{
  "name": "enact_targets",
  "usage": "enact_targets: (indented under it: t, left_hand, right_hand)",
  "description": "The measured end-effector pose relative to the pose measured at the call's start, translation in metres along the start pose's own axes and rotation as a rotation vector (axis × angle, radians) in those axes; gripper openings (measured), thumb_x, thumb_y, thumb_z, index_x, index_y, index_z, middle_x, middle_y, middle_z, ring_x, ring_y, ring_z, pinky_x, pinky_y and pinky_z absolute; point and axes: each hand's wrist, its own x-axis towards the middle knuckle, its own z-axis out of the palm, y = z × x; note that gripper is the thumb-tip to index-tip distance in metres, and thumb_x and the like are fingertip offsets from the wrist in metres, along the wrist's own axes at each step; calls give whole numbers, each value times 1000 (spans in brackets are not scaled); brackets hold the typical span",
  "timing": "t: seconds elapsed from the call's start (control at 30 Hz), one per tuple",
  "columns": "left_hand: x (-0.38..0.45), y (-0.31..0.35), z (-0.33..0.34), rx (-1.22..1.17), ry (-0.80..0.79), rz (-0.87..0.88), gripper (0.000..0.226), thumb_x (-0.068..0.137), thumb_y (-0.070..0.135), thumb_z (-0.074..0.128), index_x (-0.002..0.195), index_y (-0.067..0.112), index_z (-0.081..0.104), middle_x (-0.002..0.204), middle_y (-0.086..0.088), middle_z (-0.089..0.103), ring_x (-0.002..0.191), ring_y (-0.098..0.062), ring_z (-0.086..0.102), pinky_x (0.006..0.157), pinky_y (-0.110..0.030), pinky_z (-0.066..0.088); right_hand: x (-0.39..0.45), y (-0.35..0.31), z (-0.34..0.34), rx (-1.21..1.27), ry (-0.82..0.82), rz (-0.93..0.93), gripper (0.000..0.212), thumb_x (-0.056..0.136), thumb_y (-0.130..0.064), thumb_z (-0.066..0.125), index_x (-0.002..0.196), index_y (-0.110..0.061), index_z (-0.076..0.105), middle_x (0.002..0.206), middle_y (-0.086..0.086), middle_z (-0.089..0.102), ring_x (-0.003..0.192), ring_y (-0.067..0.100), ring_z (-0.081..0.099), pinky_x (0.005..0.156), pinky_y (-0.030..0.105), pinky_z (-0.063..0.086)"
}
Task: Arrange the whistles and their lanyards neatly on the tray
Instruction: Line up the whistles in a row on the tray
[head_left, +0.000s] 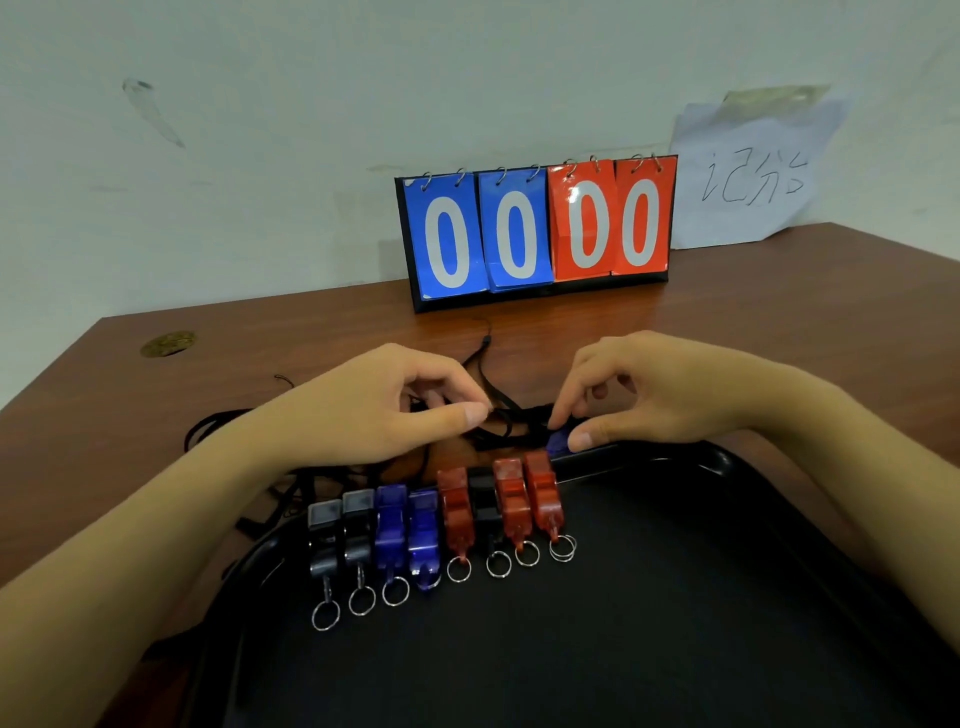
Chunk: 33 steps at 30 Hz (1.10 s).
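Eight whistles (441, 525) sat in row on tray (675, 597), far-left. Your left hand (384, 410) pinched lanyard (511, 418); right hand (634, 400) pinched blue whistle (558, 441) at far rim. Step: freeing it from tangle. Next: seat it right of row.

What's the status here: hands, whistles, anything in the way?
Left hand pinching black lanyard cords. Right hand pinching blue whistle at tray rim. Eight whistles rowed on tray. Cords tangled behind.
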Motion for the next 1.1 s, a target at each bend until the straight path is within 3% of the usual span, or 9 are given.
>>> enact_targets:
  t: [0.2, 0.37, 0.53, 0.67, 0.8, 0.9, 1.0, 1.1]
  left_hand:
    - [1, -20, 6, 12, -22, -67, 16, 97, 39, 64, 109, 39, 74, 95, 29, 71, 83, 1, 66, 68, -14, 50]
    - [1, -30, 9, -2, -5, -80, 15, 98, 41, 63, 106, 41, 76, 98, 21, 74, 89, -10, 69, 73, -30, 55]
    - [-1, -38, 8, -35, -13, -65, 16, 99, 34, 64, 108, 40, 76, 98, 23, 73, 92, -6, 68, 77, -30, 54]
    - [-3, -42, 7, -64, -6, -59, 16, 99, 30, 66, 108, 39, 76, 94, 24, 72, 87, -2, 67, 76, -26, 52]
    - [-2, -45, 7, -52, -2, -52, 16, 99, 31, 66, 108, 39, 76, 99, 18, 74, 94, -8, 68, 80, -30, 52]
    - [-2, -44, 5, -63, -7, -41, 16, 99, 30, 66, 107, 39, 76, 98, 20, 73, 92, -7, 69, 78, -29, 54]
    - [-3, -43, 4, -61, -11, -27, 15, 99, 34, 66, 108, 39, 76, 100, 13, 75, 92, -15, 70, 83, -41, 57]
    - [-3, -44, 5, -65, -12, -24, 14, 98, 38, 66, 107, 42, 76, 98, 6, 76, 88, -25, 70, 81, -49, 56]
  right_hand:
    - [8, 1, 6, -42, 86, 29, 21, 90, -48, 67, 111, -47, 68, 108, -18, 63, 101, 0, 59, 83, 22, 52]
    - [9, 5, 9, -62, 76, 29, 30, 90, -50, 67, 119, -44, 66, 112, -21, 60, 104, -1, 57, 83, 17, 49]
    - [9, 4, 10, -79, 76, 34, 30, 90, -47, 69, 119, -45, 62, 112, -22, 58, 104, -2, 56, 83, 16, 47]
    - [9, -2, 8, -40, 219, 53, 32, 92, -43, 65, 123, -39, 62, 114, -21, 62, 100, -1, 61, 86, 21, 54]
    - [7, -5, 7, 98, 405, 35, 37, 91, -39, 66, 127, -36, 57, 104, -26, 66, 98, -7, 65, 83, 14, 57]
    - [3, -6, 6, 190, 463, 20, 30, 89, -36, 71, 116, -30, 61, 105, -16, 71, 102, -3, 68, 86, 25, 61]
    - [-4, -14, 0, 196, 460, 5, 26, 91, -31, 70, 116, -26, 64, 109, -13, 70, 106, 1, 68, 89, 29, 60]
    - [-16, -30, -7, 247, 429, 29, 34, 89, -32, 72, 121, -27, 60, 106, -11, 73, 105, 2, 70, 92, 28, 59]
